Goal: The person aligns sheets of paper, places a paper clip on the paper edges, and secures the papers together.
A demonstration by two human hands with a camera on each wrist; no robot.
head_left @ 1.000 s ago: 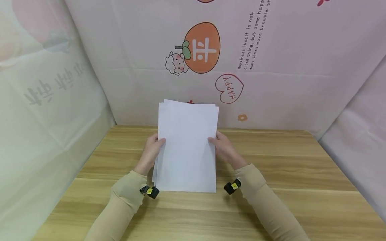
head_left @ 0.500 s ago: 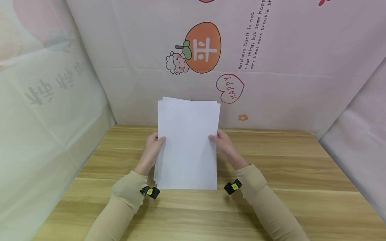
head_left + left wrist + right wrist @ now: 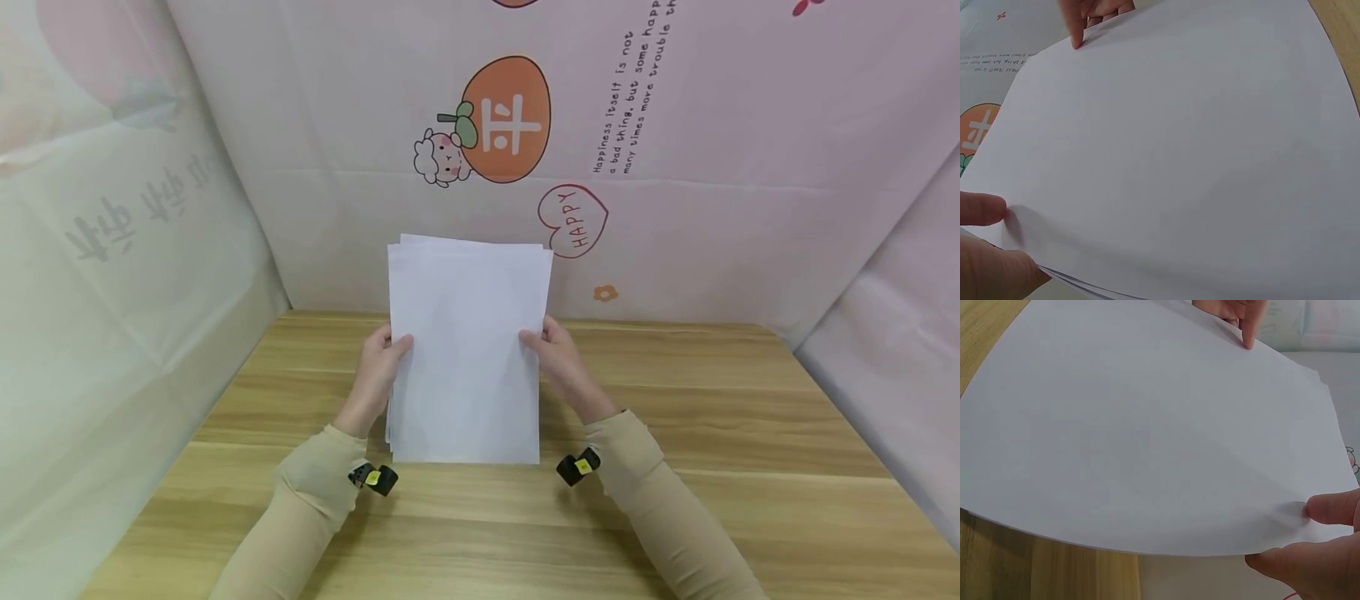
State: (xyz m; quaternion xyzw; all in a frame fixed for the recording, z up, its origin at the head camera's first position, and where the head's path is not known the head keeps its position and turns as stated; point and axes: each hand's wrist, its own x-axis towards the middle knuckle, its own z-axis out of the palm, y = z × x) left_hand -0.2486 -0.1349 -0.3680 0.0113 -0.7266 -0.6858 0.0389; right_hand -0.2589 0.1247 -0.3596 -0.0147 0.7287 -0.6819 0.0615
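A stack of white paper sheets [image 3: 468,358] is held up over the table, its top leaning toward the back wall. Its sheets are uneven, with corners jutting out along the top and left edges. My left hand [image 3: 378,371] grips the left edge, thumb on the front face and fingers behind. On the opposite edge my right hand [image 3: 562,362] holds the paper the same way. Close up in the left wrist view, the left thumb presses the top sheet [image 3: 1166,144], and separate layers show at the edge. Fingers behind the stack are mostly hidden.
The wood-grain table [image 3: 675,467] spreads under both forearms. A printed cloth [image 3: 337,167] with a persimmon and a heart hangs at its back edge, and pale cloth [image 3: 112,333] covers the sides. Small black cameras sit at both wrists.
The stack has risen slightly, its lower edge lifting farther from me and its top covering more of the back cloth. Both hands keep their grip and shift up a little.
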